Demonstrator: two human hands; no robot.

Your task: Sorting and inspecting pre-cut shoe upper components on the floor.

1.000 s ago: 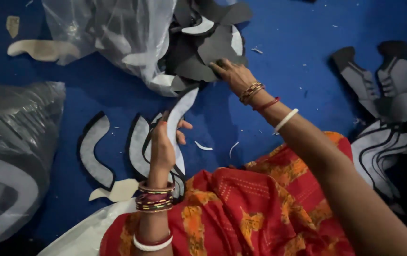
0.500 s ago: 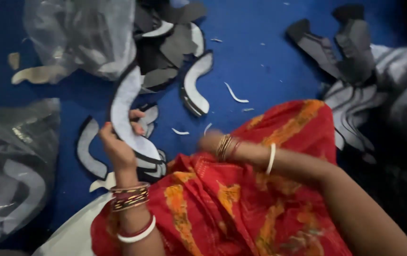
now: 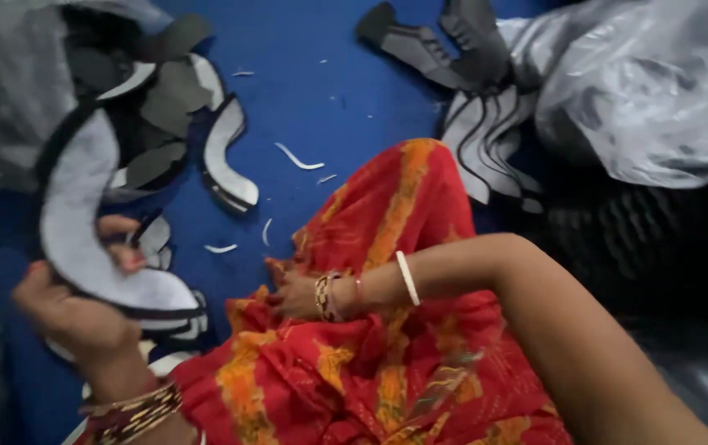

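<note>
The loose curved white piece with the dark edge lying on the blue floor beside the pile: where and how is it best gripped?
Probably at the lower end of the curved piece, pinched flat between thumb and fingers, coming from the right side. That end lies on bare blue floor, while its upper end and left edge sit close to the pile of dark cut pieces. It looks thin and flat, so sliding a fingertip under the edge should help.

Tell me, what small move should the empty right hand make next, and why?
Probably reach across to the curved grey black-edged cut piece. The left hand holds it up alone, while the right hand rests empty on the red and orange cloth.
</note>
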